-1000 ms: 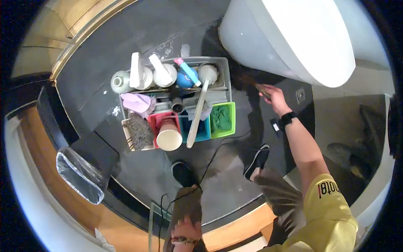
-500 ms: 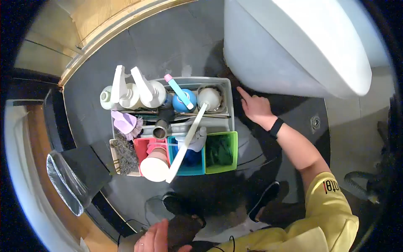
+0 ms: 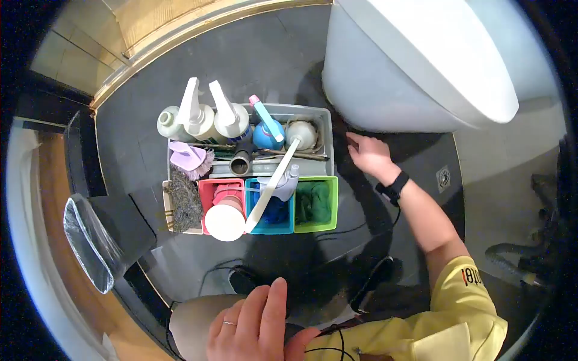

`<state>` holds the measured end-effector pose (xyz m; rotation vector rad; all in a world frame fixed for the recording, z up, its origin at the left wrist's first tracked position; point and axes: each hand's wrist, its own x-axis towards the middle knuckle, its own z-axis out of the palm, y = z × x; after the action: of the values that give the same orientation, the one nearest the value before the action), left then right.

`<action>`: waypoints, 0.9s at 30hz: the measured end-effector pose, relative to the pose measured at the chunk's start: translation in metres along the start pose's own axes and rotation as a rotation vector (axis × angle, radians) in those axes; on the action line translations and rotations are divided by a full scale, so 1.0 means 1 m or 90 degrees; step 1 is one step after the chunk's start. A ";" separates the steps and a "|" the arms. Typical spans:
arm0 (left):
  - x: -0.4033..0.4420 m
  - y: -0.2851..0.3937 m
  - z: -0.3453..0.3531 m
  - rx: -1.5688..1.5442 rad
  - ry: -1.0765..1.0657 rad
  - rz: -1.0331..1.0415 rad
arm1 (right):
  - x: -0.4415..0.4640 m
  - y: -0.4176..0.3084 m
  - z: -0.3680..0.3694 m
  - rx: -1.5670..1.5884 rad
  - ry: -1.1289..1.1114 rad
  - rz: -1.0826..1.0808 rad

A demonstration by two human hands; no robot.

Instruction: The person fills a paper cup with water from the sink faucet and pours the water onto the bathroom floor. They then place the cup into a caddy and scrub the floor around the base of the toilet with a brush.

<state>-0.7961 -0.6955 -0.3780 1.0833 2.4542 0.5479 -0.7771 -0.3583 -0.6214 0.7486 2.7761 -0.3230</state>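
Note:
My right hand [image 3: 369,156], with a black watch [image 3: 394,187] on its wrist, reaches down to the dark floor by the foot of the white bathtub [image 3: 385,90]. Its index finger points out and nothing shows in it. Just left of it stands a grey cleaning caddy [image 3: 330,141] holding spray bottles [image 3: 203,123], a blue bottle [image 3: 267,137], a toilet brush [image 3: 276,183] with a white handle and a lilac scrub brush [image 3: 188,157]. My left hand [image 3: 253,322], wearing a ring, is near my knee at the bottom, fingers stretched out and holding nothing visible.
Along the caddy's front are red [image 3: 205,195], blue [image 3: 271,230] and green bins [image 3: 334,204]. A lined waste bin [image 3: 90,240] lies to the left. A floor drain [image 3: 444,178] and a hose [image 3: 509,249] are on the right. A thin cable trails across the floor.
My right hand stays by the tub's foot, its index finger now looking more bent. My left hand has come further up into view. The view has shifted slightly.

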 end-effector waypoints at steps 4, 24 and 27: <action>0.001 0.000 0.001 0.085 0.048 0.045 | 0.008 -0.009 0.001 -0.024 0.044 -0.012; 0.022 -0.001 -0.020 -0.039 -0.074 0.030 | -0.016 0.000 -0.006 0.027 0.016 0.042; 0.022 -0.001 -0.018 -0.051 -0.088 0.022 | 0.000 -0.017 -0.010 0.015 -0.003 0.064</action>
<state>-0.8194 -0.6830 -0.3675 1.0952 2.2786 0.5577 -0.7876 -0.3701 -0.6091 0.8880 2.7234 -0.3385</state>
